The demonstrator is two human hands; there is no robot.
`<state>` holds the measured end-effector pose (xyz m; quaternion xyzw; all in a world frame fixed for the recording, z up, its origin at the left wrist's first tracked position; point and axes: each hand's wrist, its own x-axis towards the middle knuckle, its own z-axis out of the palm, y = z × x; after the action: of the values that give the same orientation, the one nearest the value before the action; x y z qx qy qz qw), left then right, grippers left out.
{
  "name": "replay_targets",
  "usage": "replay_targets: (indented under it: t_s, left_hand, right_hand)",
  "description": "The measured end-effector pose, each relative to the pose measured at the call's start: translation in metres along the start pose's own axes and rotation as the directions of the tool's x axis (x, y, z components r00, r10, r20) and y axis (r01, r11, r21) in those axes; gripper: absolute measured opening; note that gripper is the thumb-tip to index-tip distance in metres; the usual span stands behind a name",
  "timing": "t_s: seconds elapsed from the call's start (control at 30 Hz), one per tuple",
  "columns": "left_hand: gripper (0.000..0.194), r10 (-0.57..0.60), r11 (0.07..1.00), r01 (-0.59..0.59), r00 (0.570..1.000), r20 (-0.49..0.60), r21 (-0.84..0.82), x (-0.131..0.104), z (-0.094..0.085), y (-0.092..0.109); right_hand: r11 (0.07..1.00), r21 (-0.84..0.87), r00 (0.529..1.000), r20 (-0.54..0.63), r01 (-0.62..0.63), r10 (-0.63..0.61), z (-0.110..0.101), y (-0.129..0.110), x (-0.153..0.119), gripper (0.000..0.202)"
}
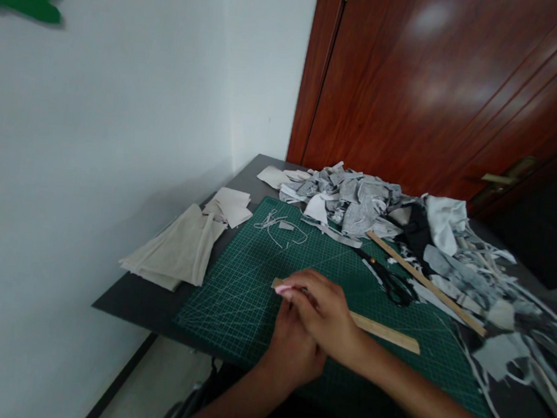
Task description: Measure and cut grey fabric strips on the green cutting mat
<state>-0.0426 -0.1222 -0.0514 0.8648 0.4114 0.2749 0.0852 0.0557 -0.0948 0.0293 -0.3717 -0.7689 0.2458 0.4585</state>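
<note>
My two hands are together above the green cutting mat [233, 291]. My left hand [295, 348] is below, its fingers closed and mostly covered. Over it lies my right hand [330, 312], with thumb and fingers drawn together against the left. A small pale pink spot [283, 289] shows at the right fingertips; whether it is a nail or a held thing I cannot make out. Behind the hands a wooden ruler [385, 332] lies on the mat, its middle hidden by them. Black-handled scissors [393, 286] rest farther right on the mat.
A heap of grey and white fabric scraps [360, 201] spreads along the table's back and right. A second wooden ruler [425, 283] lies near the scissors. Folded beige cloth [178, 251] overhangs the left edge, near pale fabric pieces [231, 205]. Thread [276, 225] lies on the mat.
</note>
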Motion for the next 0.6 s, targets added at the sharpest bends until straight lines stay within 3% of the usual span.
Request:
replay_targets:
  t_s: [0.13, 0.27, 0.4, 0.6]
  left_hand:
    - [0.068, -0.063, 0.996, 0.06, 0.996, 0.065, 0.059, 0.005, -0.008, 0.003]
    - [0.075, -0.08, 0.99, 0.069, 0.993, 0.084, 0.12, 0.006, -0.01, 0.004]
    - [0.073, -0.075, 0.988, 0.061, 0.992, 0.1, 0.14, 0.005, -0.01, 0.005]
    - [0.074, -0.069, 0.988, 0.054, 0.992, 0.103, 0.143, 0.005, -0.01, 0.004]
  right_hand:
    - [0.984, -0.066, 0.986, 0.017, -0.165, 0.167, -0.002, 0.044, 0.038, 0.016]
    - [0.968, -0.076, 0.966, 0.082, -0.238, 0.244, 0.001, 0.08, 0.028, 0.015]
    - [0.951, -0.092, 0.949, 0.078, -0.297, 0.304, -0.001, 0.09, 0.015, 0.009]
    - [0.946, -0.131, 0.938, 0.145, -0.297, 0.314, -0.004, 0.088, 0.022, 0.011]
